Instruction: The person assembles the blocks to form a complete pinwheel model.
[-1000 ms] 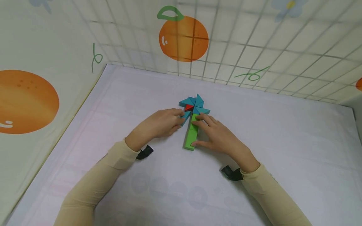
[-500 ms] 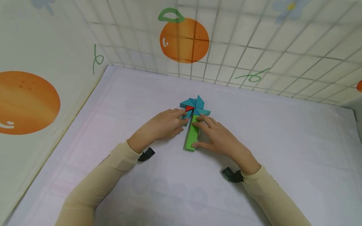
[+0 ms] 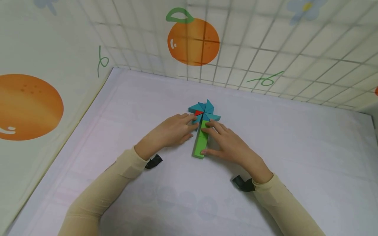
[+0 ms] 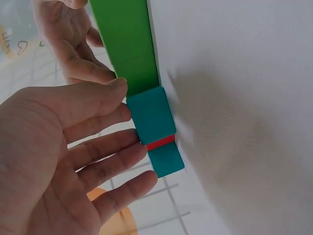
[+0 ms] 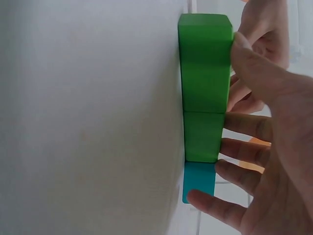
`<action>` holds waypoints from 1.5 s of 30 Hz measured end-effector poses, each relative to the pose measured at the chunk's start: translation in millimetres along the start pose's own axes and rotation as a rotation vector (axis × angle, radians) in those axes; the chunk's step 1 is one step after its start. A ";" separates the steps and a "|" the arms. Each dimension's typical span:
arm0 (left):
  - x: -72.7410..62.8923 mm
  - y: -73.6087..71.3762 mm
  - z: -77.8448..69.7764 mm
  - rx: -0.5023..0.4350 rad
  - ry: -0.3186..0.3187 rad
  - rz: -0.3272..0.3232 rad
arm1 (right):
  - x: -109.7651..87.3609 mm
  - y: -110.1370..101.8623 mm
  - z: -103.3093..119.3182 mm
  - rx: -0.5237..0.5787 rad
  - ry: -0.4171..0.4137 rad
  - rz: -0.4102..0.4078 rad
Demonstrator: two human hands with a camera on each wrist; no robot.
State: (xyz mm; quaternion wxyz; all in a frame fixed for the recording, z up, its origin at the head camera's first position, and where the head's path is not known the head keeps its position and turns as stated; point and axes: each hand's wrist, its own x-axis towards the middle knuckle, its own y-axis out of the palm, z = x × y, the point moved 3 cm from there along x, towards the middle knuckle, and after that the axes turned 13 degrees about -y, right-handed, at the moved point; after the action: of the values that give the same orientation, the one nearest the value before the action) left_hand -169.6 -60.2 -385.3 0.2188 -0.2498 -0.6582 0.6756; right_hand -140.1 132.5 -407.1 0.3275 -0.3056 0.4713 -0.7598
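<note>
In the head view, several blue triangular blocks (image 3: 209, 107) form a pinwheel, with a red triangular block (image 3: 198, 112) on its left. A stem of two green blocks (image 3: 201, 145) runs from it toward the person. My left hand (image 3: 174, 131) touches the lower-left blue block with nearly straight fingertips; the left wrist view shows that blue block (image 4: 151, 115) against them, red edge (image 4: 161, 142) beside it. Lying along the stem's right side, my right hand (image 3: 229, 141) has thumb at the near green block (image 5: 205, 63) and fingertips on the far green block (image 5: 201, 138) and a blue block (image 5: 200, 178).
A pale cloth (image 3: 280, 137) covers the table. Behind it rises a hanging curtain (image 3: 141, 36) printed with oranges, grid lines showing through. Dark wrist-camera mounts (image 3: 242, 183) stick out under both cuffs.
My left hand has shifted slightly right, moving the lower-left blue block closer to the green stem. My right hand stays in place on the stem. The head view has shifted a little.
</note>
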 end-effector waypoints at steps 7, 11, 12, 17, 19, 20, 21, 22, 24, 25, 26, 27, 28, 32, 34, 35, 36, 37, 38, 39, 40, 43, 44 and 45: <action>-1.8 0.6 0.7 0.016 -0.010 -0.015 | 2.5 2.0 0.8 0.009 -0.012 0.001; -1.3 0.2 0.3 0.009 -0.014 -0.004 | 1.7 1.5 1.3 0.010 -0.002 0.002; -0.9 0.1 0.2 0.003 -0.014 -0.001 | 1.3 1.5 1.2 0.010 0.002 0.001; 0.0 0.4 -1.0 -0.003 -0.006 0.012 | -1.2 1.3 0.2 0.013 0.008 -0.001; 0.1 0.6 -1.7 0.000 -0.006 0.016 | -2.0 1.0 0.3 0.010 0.005 -0.002; 0.3 0.6 -2.0 -0.001 -0.008 0.017 | -2.3 0.9 0.5 0.008 0.005 -0.002; 0.5 0.4 -2.4 -0.003 -0.009 0.017 | -2.6 0.8 0.6 0.008 0.006 -0.003; 0.9 0.6 -2.7 -0.003 -0.009 0.016 | -2.7 0.6 0.8 0.009 0.007 -0.004; 1.5 0.9 -3.4 0.000 -0.011 0.016 | -2.8 0.2 0.8 0.010 0.010 -0.007; 1.7 1.3 -3.4 0.003 -0.013 0.017 | -2.8 0.0 1.0 0.014 0.010 -0.008; 1.9 1.7 -3.4 0.007 -0.015 0.019 | -2.5 -0.1 1.2 0.016 0.008 -0.009; 1.9 2.1 -3.4 0.010 -0.018 0.022 | -2.2 0.0 1.3 0.015 0.005 -0.010; 2.0 2.5 -3.3 0.013 -0.020 0.022 | -1.8 -0.1 1.5 0.012 0.000 -0.012; 2.0 3.6 -3.3 0.021 -0.021 0.004 | -1.0 -0.2 2.3 -0.003 -0.014 -0.013; 2.0 4.3 -3.3 0.021 -0.014 -0.019 | -0.8 -0.3 2.4 -0.010 -0.017 -0.013; 1.9 4.5 -3.2 0.022 -0.012 -0.030 | -0.7 -0.4 2.4 -0.013 -0.018 -0.010; 1.8 4.6 -3.1 0.022 -0.009 -0.041 | -0.5 -0.4 2.4 -0.016 -0.020 -0.008; 1.8 5.1 -2.9 0.022 -0.006 -0.052 | -0.3 -0.2 2.2 -0.018 -0.020 -0.004; 1.8 5.4 -2.7 0.021 -0.002 -0.061 | -0.2 0.0 1.9 -0.022 -0.020 -0.001; 1.8 5.5 -2.7 0.019 -0.001 -0.066 | -0.1 0.0 1.8 -0.024 -0.023 0.001; 2.0 5.8 -2.7 0.018 0.001 -0.071 | -0.1 0.1 1.7 -0.026 -0.024 0.002; 2.5 6.4 -3.1 0.017 0.004 -0.074 | -0.7 0.8 1.1 -0.031 -0.031 0.000; 2.8 6.6 -3.3 0.017 0.005 -0.072 | -1.1 1.2 0.9 -0.032 -0.033 -0.002; 3.1 6.7 -3.6 0.016 0.004 -0.069 | -1.5 1.4 0.8 -0.032 -0.035 -0.005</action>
State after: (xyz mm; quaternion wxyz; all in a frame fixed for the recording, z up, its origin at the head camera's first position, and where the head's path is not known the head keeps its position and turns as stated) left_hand -169.6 -55.7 -392.2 0.2453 -0.2268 -0.6604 0.6725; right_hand -138.3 132.8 -408.4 0.3291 -0.3254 0.4769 -0.7473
